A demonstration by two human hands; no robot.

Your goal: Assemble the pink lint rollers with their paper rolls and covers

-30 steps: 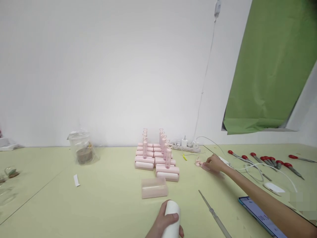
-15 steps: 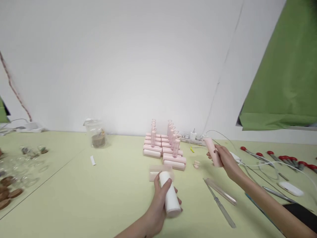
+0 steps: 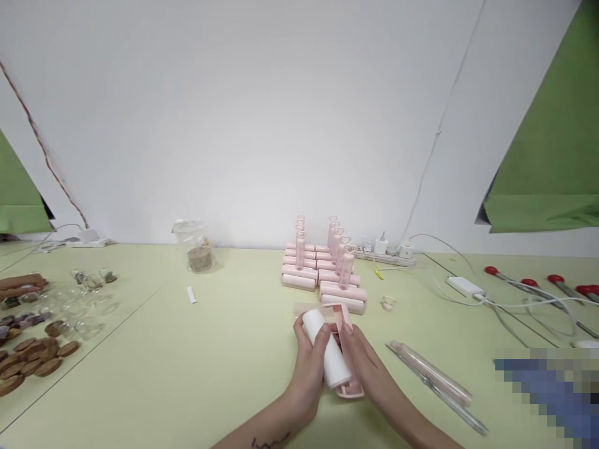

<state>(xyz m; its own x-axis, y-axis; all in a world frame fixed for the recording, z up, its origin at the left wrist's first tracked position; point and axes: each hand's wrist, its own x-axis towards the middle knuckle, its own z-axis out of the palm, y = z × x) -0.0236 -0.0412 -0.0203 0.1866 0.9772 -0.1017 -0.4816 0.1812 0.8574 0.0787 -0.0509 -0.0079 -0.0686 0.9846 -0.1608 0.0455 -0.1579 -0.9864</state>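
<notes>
My left hand (image 3: 306, 358) is wrapped round a white roll (image 3: 326, 349), tilted with its far end up. My right hand (image 3: 367, 358) grips a pink handle piece (image 3: 349, 349) and presses it against the right side of the roll. Both hands meet over the table, just in front of a translucent pink cover (image 3: 314, 310) lying flat. Behind that stands a stack of pink rollers (image 3: 322, 277) with several upright pink handles.
A clear tube and a metal tool (image 3: 433, 377) lie to the right. A small pink cap (image 3: 388, 304) sits near the stack. Cables, a white adapter (image 3: 465, 286) and red-handled tools (image 3: 528, 284) are at far right. Glass vials and corks (image 3: 42, 324) lie left; a plastic bag (image 3: 194, 246) stands by the wall.
My right hand picked up the pink handle piece from the right and brought it in to the white roll. My left hand lifted the roll forward. The view swung left.
</notes>
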